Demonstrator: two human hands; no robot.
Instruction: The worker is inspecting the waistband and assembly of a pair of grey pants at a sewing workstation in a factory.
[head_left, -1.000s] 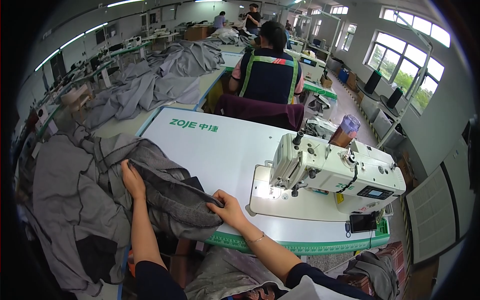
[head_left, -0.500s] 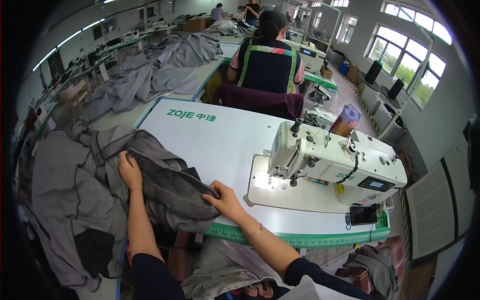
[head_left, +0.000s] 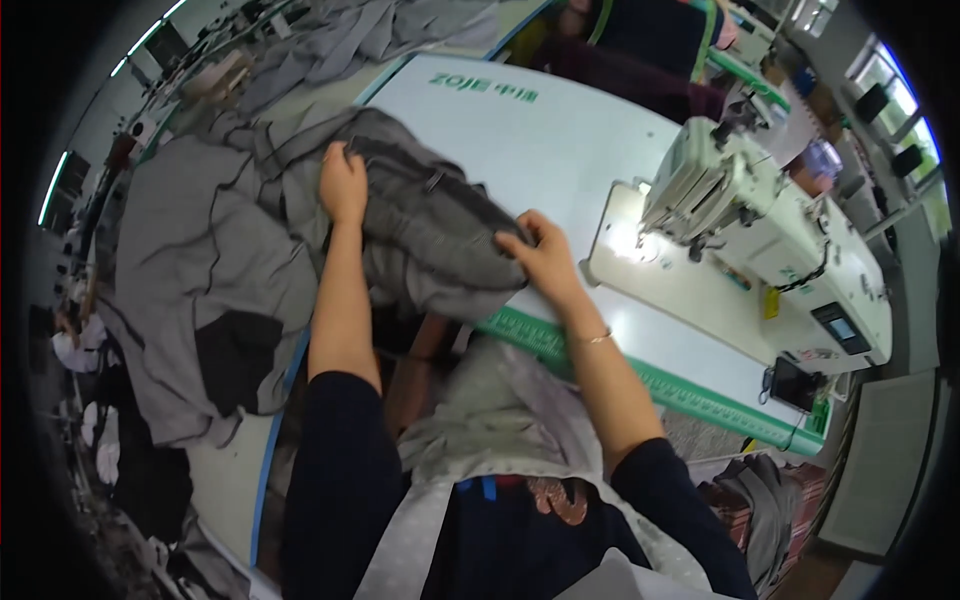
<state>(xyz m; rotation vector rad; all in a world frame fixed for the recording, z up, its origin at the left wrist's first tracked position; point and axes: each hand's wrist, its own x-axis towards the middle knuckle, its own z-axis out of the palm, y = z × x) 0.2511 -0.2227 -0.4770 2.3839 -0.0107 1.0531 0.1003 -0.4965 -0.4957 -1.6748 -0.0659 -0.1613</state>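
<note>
A grey garment (head_left: 430, 240) stretches between my two hands over the left front of the white sewing table (head_left: 490, 120). My left hand (head_left: 344, 188) is closed on its edge at the far left end, with the thumb on top. Pinched between the thumb and fingers of my right hand (head_left: 545, 258) is the right end of the same edge. A dark inner side shows along the opening between the hands. Leftward, the cloth runs into a heap of grey fabric (head_left: 200, 240) with a black patch; where one piece ends and another begins I cannot tell.
A white sewing machine (head_left: 775, 240) stands on the table's right, its lamp lit. A phone-like black device (head_left: 793, 384) lies near the green ruler edge (head_left: 680, 393). More grey cloth (head_left: 370, 40) lies on a table beyond. A person (head_left: 650, 40) sits ahead.
My view has tilted down and turned, so everything sits differently in the picture. Both hands keep hold of the garment's edge, and its opening looks narrower than before.
</note>
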